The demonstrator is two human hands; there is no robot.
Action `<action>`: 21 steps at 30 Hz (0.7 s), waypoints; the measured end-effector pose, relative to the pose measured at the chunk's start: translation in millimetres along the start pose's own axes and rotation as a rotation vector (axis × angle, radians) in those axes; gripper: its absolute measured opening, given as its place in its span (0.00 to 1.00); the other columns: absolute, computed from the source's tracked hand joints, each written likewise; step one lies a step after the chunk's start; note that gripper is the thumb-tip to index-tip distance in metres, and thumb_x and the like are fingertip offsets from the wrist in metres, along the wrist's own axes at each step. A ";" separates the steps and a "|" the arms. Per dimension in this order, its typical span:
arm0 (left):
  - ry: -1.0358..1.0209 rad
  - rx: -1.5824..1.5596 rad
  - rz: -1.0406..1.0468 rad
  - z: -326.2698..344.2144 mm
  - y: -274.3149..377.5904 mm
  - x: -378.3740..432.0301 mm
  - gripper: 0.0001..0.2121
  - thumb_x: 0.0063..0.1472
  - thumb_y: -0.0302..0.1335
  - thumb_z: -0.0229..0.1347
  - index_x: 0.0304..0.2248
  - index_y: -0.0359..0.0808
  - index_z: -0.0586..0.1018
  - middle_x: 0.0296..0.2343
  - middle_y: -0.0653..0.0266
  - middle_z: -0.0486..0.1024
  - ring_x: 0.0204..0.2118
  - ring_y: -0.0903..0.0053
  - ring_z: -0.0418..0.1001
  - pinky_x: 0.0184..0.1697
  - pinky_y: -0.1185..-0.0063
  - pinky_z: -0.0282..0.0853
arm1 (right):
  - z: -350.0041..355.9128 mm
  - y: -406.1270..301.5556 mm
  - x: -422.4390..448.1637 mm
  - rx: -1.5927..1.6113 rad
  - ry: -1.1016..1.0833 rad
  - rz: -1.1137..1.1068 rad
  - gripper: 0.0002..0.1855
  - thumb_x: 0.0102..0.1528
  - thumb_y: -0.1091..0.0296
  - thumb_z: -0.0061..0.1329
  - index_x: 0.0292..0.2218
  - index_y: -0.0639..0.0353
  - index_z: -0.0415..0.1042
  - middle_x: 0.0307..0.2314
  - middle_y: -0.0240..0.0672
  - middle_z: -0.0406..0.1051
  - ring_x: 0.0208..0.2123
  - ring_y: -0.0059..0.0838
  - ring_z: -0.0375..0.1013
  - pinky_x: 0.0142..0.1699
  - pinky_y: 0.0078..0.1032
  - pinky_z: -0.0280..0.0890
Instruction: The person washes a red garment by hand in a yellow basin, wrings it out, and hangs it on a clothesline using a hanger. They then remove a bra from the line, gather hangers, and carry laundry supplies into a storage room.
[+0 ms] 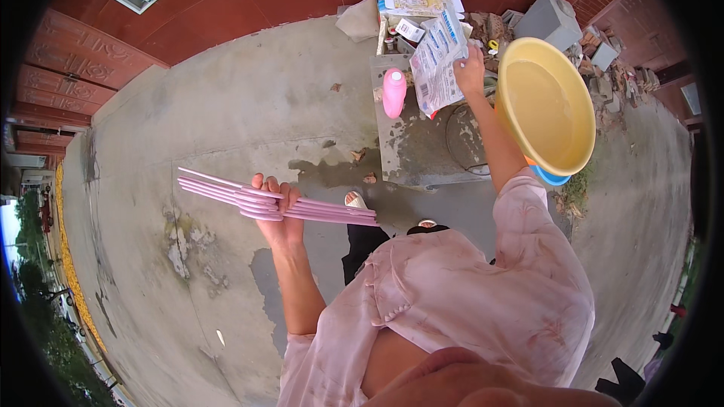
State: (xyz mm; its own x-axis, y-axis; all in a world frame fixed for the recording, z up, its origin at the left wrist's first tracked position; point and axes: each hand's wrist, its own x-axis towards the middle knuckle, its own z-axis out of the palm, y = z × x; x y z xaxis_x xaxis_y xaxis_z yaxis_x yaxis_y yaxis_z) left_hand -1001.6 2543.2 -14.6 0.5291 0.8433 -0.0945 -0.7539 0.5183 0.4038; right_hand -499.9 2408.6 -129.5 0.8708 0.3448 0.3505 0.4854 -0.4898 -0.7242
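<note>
My left hand (281,209) grips a bundle of several pink clothes hangers (334,212), held out over the concrete ground. At the upper right my right hand (470,70) is closed on the edge of a printed plastic bag (441,65), which lies over the low concrete slab (404,147) and partly over an open box of small goods (383,42). A pink plastic bottle with a white cap (394,93) stands on the slab, left of the bag. Right of my right forearm is a large yellow basin (546,110) with cloudy water in it.
A blue basin (550,175) shows under the yellow one. Bricks and rubble (611,87) are piled along the wall at the right, with a grey block (548,21) among them. A round metal ring (449,141) lies on the slab. Wet patches (334,174) mark the ground near my feet.
</note>
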 end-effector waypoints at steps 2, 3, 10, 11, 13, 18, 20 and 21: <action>-0.051 0.024 -0.112 -5.7 14.7 35.3 0.07 0.70 0.27 0.51 0.44 0.41 0.77 0.23 0.68 0.71 0.18 0.84 0.55 0.24 0.82 0.54 | 17.1 50.0 41.6 -0.258 0.159 0.098 0.39 0.49 0.71 0.58 0.60 0.71 0.60 0.58 0.63 0.59 0.55 0.55 0.68 0.60 0.41 0.64; -0.087 0.033 -0.157 -8.8 21.7 57.9 0.07 0.69 0.27 0.51 0.44 0.41 0.78 0.23 0.68 0.70 0.18 0.84 0.55 0.24 0.81 0.54 | 23.5 64.1 54.4 -0.291 0.159 0.184 0.42 0.49 0.69 0.59 0.61 0.71 0.58 0.57 0.63 0.61 0.53 0.57 0.70 0.59 0.41 0.66; 0.014 0.181 -0.290 -41.2 51.0 137.5 0.08 0.69 0.30 0.52 0.45 0.43 0.77 0.23 0.71 0.68 0.22 0.82 0.58 0.27 0.80 0.55 | 83.6 45.9 34.3 0.030 0.123 0.277 0.23 0.55 0.77 0.50 0.51 0.48 0.70 0.41 0.49 0.76 0.41 0.50 0.79 0.41 0.41 0.73; 0.033 0.194 -0.307 -44.4 48.3 148.4 0.08 0.70 0.31 0.51 0.46 0.43 0.76 0.23 0.71 0.68 0.23 0.82 0.59 0.27 0.80 0.56 | 85.5 32.0 22.2 0.176 0.066 0.332 0.19 0.55 0.80 0.48 0.48 0.50 0.72 0.40 0.48 0.76 0.40 0.48 0.79 0.40 0.43 0.73; -0.005 0.180 -0.364 -54.3 41.0 168.4 0.09 0.70 0.32 0.50 0.46 0.43 0.76 0.24 0.72 0.68 0.24 0.82 0.60 0.28 0.80 0.56 | 96.8 24.9 0.0 -0.183 -0.066 0.216 0.18 0.57 0.79 0.46 0.47 0.48 0.75 0.39 0.48 0.74 0.39 0.48 0.79 0.45 0.43 0.73; 0.021 0.134 -0.506 -70.6 18.8 209.6 0.08 0.69 0.31 0.52 0.46 0.44 0.77 0.26 0.70 0.71 0.25 0.81 0.61 0.29 0.79 0.58 | 139.2 31.7 -35.4 -0.516 -0.374 0.293 0.22 0.55 0.66 0.54 0.51 0.48 0.75 0.47 0.55 0.71 0.43 0.53 0.76 0.49 0.45 0.72; 0.017 0.099 -0.548 -70.9 13.3 220.5 0.07 0.71 0.30 0.50 0.44 0.44 0.78 0.26 0.69 0.72 0.25 0.80 0.61 0.29 0.79 0.58 | 161.1 46.1 -49.3 -0.508 -0.432 0.430 0.32 0.50 0.56 0.59 0.55 0.49 0.71 0.53 0.55 0.64 0.47 0.54 0.74 0.52 0.45 0.71; 0.034 0.102 -0.543 -71.9 11.3 223.2 0.07 0.71 0.29 0.50 0.44 0.44 0.78 0.26 0.68 0.72 0.25 0.80 0.61 0.29 0.79 0.58 | 174.1 57.9 -57.9 -0.505 -0.467 0.494 0.37 0.48 0.51 0.62 0.57 0.50 0.70 0.57 0.54 0.60 0.50 0.55 0.73 0.54 0.45 0.71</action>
State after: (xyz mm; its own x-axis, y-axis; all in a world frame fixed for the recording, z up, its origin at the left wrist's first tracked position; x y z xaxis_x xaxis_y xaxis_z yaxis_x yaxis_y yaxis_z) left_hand -920.0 2747.5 -96.5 0.8174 0.4633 -0.3423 -0.3333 0.8651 0.3749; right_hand -535.8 2499.7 -295.1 0.9245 0.2377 -0.2981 0.1305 -0.9319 -0.3384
